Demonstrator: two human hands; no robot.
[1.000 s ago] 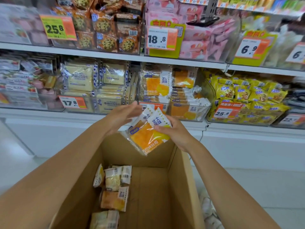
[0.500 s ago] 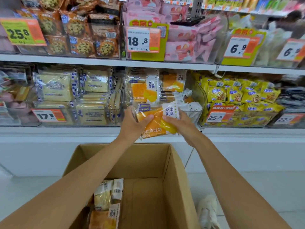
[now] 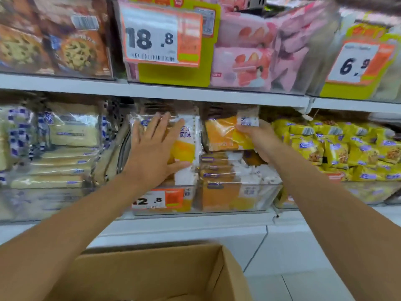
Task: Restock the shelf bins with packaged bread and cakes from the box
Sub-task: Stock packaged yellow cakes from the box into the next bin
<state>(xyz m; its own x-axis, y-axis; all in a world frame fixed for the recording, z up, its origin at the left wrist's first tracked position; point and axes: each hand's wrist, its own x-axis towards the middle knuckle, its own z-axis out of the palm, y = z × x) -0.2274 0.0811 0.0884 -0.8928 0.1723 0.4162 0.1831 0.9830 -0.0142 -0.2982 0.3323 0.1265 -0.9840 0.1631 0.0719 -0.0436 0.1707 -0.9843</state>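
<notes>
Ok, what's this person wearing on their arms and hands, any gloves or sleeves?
Nothing shows. The left grip and right grip are bare hands, no gloves, no rings visible. The left forearm and right forearm are bare to the frame edge: no sleeves, watch or wristband.

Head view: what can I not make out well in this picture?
- Cardboard box: the bottom edge cuts off its inside; contents unseen.
- Upright orange pack: left hand lies flat over most of its front.
- Held orange pack: right hand grips it; print blurred.
- Bin price tag: first digit smeared by motion.

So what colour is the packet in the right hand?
The packet is orange and yellow; head view.
</notes>
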